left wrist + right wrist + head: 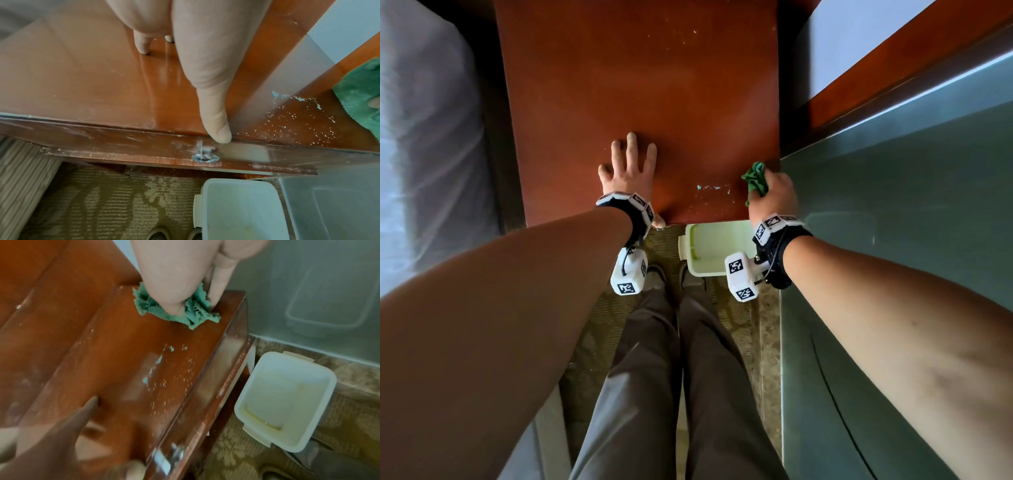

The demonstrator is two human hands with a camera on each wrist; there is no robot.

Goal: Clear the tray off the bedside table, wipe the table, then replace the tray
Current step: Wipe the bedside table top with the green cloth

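The reddish wooden bedside table (640, 85) carries no tray; pale crumbs and blue-green flecks (714, 187) lie near its front edge. My left hand (628, 164) lies flat on the top with fingers spread, and its thumb (218, 128) reaches the front lip. At the table's near right corner my right hand (774, 192) grips a bunched green cloth (756, 178) and holds it against the wood (179, 309). The same cloth (362, 99) shows at the right edge of the left wrist view. No tray appears in any view.
A white plastic bin (709, 246) stands open on the patterned carpet under the table's front right corner. A glossy grey-green panel (893, 205) runs along the right. A bed with white sheets (421, 137) lies to the left. A metal drawer knob (204, 157) sits below my thumb.
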